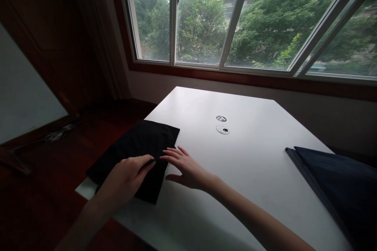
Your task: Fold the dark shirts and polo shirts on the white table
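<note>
A folded black cloth (137,151) lies at the left edge of the white table (247,164), its corner hanging past the rim. My left hand (126,178) rests on the cloth's near part, fingers together and pointing right. Whether it pinches the fabric is hard to tell. My right hand (185,166) lies on the bare tabletop with fingers spread, their tips at or just touching the cloth's right edge. A dark navy cloth (332,190) lies in a folded pile at the table's right edge.
Two round cable grommets (222,124) are set in the tabletop's middle. Beyond the far table edge stands a low wall under a wide window (206,19). A dark wooden floor (59,180) lies left of the table, with a cable (55,136) on it.
</note>
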Demonstrator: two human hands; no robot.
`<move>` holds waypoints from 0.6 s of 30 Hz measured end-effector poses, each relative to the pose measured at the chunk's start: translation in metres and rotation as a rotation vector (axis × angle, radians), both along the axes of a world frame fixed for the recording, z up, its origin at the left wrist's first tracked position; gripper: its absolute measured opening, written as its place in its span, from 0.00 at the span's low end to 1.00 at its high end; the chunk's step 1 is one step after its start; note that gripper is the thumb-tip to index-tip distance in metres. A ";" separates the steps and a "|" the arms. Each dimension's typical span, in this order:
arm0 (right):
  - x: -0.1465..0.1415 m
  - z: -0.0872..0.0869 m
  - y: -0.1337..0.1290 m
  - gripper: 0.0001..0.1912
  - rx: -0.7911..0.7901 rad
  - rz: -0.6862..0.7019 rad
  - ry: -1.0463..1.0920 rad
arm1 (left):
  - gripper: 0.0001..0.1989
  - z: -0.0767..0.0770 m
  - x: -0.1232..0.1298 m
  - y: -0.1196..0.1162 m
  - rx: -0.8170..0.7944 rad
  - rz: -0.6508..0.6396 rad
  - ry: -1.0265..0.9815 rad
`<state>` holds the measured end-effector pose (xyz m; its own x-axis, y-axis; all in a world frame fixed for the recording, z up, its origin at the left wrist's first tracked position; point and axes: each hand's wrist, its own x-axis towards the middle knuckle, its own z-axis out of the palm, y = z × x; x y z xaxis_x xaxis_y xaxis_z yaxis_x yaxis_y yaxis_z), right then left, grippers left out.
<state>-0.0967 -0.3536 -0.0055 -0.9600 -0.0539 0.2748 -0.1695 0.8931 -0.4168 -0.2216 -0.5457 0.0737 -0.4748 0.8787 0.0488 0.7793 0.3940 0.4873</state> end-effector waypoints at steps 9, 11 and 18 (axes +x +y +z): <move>-0.040 0.030 -0.009 0.16 -0.174 0.079 0.271 | 0.17 0.053 -0.013 0.019 -0.020 -0.274 -0.085; -0.046 0.032 -0.010 0.06 -0.191 0.086 0.258 | 0.18 0.051 -0.019 0.017 0.009 -0.267 -0.116; -0.044 0.042 0.010 0.09 -0.607 -0.118 0.290 | 0.33 0.007 -0.070 -0.042 -0.104 -0.198 -0.087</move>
